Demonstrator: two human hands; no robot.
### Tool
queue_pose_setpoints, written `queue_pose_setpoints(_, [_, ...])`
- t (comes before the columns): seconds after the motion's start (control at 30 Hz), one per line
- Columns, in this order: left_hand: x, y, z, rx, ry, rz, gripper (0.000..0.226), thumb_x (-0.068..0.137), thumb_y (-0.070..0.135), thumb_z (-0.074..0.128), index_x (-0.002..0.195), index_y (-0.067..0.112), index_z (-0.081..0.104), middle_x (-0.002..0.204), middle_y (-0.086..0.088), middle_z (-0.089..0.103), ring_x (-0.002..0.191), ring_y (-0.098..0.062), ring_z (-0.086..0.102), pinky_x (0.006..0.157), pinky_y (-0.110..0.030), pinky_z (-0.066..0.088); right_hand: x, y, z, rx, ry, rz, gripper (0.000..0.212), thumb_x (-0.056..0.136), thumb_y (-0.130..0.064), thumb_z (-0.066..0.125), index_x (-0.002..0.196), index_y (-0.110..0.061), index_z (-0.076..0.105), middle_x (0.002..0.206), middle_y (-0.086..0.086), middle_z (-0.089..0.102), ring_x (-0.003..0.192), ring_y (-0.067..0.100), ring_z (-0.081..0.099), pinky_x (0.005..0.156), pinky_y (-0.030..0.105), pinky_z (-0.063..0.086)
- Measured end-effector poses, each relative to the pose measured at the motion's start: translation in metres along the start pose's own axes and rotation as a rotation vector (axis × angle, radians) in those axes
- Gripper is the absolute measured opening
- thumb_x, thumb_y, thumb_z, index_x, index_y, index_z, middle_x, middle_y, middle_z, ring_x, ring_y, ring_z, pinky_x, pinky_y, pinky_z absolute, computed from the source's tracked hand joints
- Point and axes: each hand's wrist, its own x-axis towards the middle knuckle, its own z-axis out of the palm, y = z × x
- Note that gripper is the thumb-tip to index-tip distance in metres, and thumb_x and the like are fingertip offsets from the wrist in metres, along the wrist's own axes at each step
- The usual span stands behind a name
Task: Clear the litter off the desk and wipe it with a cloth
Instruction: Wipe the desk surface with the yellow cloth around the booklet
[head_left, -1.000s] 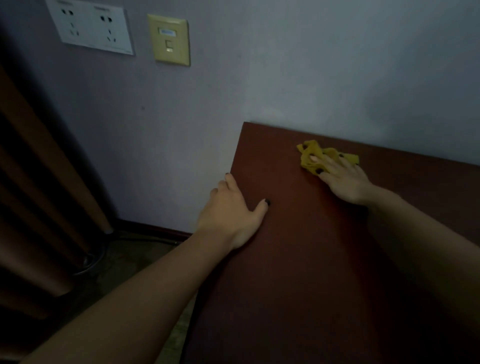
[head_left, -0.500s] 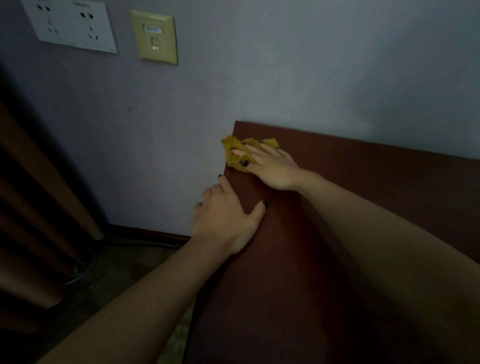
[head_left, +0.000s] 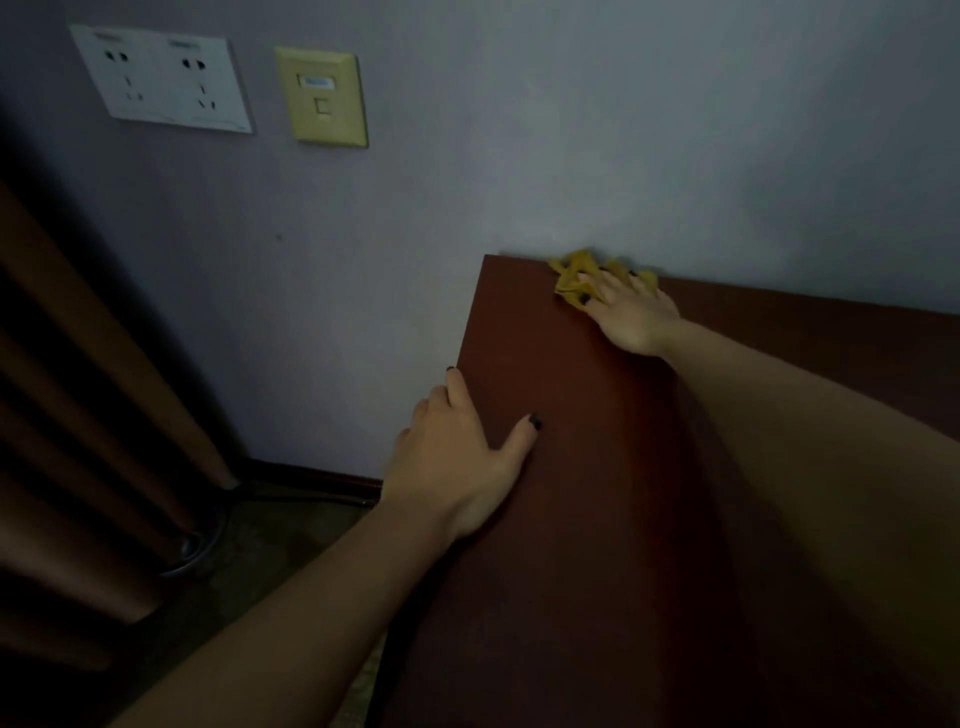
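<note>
Table (head_left: 597, 519), dark red-brown, abutting the wall. Left hand (head_left: 457, 457) rests flat on the table's left edge, fingers spread, unmoved. Right hand (head_left: 631, 312), fingers splayed, presses the yellow cloth (head_left: 571, 275), now shifted from the table's corner along its rear edge.

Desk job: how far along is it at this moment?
Done: no litter shows on the visible desk. In hand: the right hand presses the yellow cloth flat at the back edge by the wall, while the left hand braces on the side edge. Left: the desk's nearer surface, judging by cloth position.
</note>
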Motion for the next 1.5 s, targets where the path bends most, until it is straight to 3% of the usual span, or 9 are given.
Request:
queue_pose_setpoints(0.33, [-0.007,0.003,-0.005,0.057,-0.023,-0.047,0.090,0.090,0.061,0.038,0.149,0.002,0.004,0.147,-0.016,0.031,0.133,-0.031,0.031,0.106,-0.043,0.032,-0.154,0.006,0.004,-0.073,-0.170,-0.165,0.054,0.100,-0.039,0.026,0.143,-0.049,-0.006,0.157,-0.012,-0.012,0.144,0.016,-0.014,0.114,0.042,-0.003])
queue_pose_setpoints(0.5, [-0.034,-0.010,-0.006,0.001,-0.108,0.061,0.104,0.083,0.067,0.044,0.149,0.006,-0.009,0.157,-0.010,0.009,0.141,-0.029,0.017,0.113,-0.038,0.022,-0.213,-0.021,0.008,-0.040,-0.271,-0.356,0.052,0.101,-0.043,0.024,0.120,-0.069,-0.016,0.143,-0.028,-0.028,0.136,0.007,-0.029,0.108,0.033,-0.018])
queue_pose_setpoints(0.6, [-0.046,-0.015,-0.005,-0.074,-0.098,0.091,0.096,0.083,0.064,0.044,0.150,0.013,-0.001,0.156,-0.007,0.013,0.139,-0.026,0.020,0.115,-0.039,0.022,-0.207,-0.050,0.010,0.011,-0.296,-0.477,0.053,0.100,-0.043,0.027,0.116,-0.076,-0.011,0.135,-0.039,-0.025,0.131,0.000,-0.032,0.104,0.028,-0.023])
queue_pose_setpoints(0.77, [-0.044,-0.012,-0.007,-0.140,-0.059,0.068,0.093,0.080,0.073,0.031,0.150,0.018,0.003,0.151,-0.005,0.026,0.135,-0.022,0.029,0.111,-0.039,0.028,-0.140,-0.080,0.011,-0.026,-0.206,-0.574,0.048,0.100,-0.043,0.027,0.128,-0.063,-0.006,0.146,-0.031,-0.013,0.136,-0.002,-0.019,0.111,0.033,-0.012])
queue_pose_setpoints(0.93, [-0.040,-0.014,-0.005,-0.096,-0.068,0.043,0.085,0.090,0.063,0.029,0.151,0.015,-0.006,0.157,-0.003,0.016,0.141,-0.018,0.020,0.115,-0.037,0.022,-0.053,-0.094,0.008,0.012,-0.140,-0.407,0.048,0.097,-0.054,0.022,0.143,-0.052,0.007,0.156,-0.019,-0.005,0.144,0.009,-0.009,0.113,0.042,-0.005])
queue_pose_setpoints(1.07, [-0.037,-0.016,-0.006,-0.080,-0.020,0.056,0.066,0.097,0.051,0.023,0.150,0.015,0.010,0.149,-0.003,0.033,0.134,-0.018,0.031,0.111,-0.041,0.028,-0.025,-0.105,0.006,0.042,-0.140,-0.275,0.048,0.098,-0.048,0.021,0.145,-0.048,0.008,0.157,-0.016,-0.005,0.145,0.014,-0.010,0.113,0.046,-0.006])
queue_pose_setpoints(1.23, [-0.044,-0.011,-0.011,0.043,0.140,0.034,0.050,0.099,0.043,0.022,0.141,0.019,0.034,0.141,-0.002,0.043,0.128,-0.019,0.039,0.110,-0.041,0.027,-0.069,-0.096,0.009,-0.003,-0.132,-0.372,0.053,0.099,-0.044,0.024,0.147,-0.044,0.001,0.158,-0.012,-0.008,0.144,0.016,-0.013,0.114,0.044,-0.009])
queue_pose_setpoints(1.37, [-0.056,-0.005,-0.016,0.054,0.368,0.040,0.053,0.098,0.039,0.032,0.144,0.016,0.029,0.148,-0.002,0.035,0.133,-0.019,0.034,0.110,-0.038,0.020,-0.132,-0.081,0.016,-0.025,-0.165,-0.460,0.054,0.099,-0.044,0.024,0.145,-0.046,-0.004,0.157,-0.013,-0.012,0.143,0.014,-0.016,0.114,0.040,-0.010])
queue_pose_setpoints(1.5, [-0.067,-0.005,-0.020,0.040,0.304,0.042,0.059,0.098,0.040,0.033,0.148,0.013,0.018,0.153,-0.006,0.026,0.138,-0.021,0.027,0.112,-0.039,0.019,-0.192,-0.059,0.020,-0.008,-0.190,-0.542,0.052,0.099,-0.048,0.022,0.142,-0.050,-0.006,0.154,-0.020,-0.014,0.139,0.005,-0.021,0.110,0.032,-0.016])
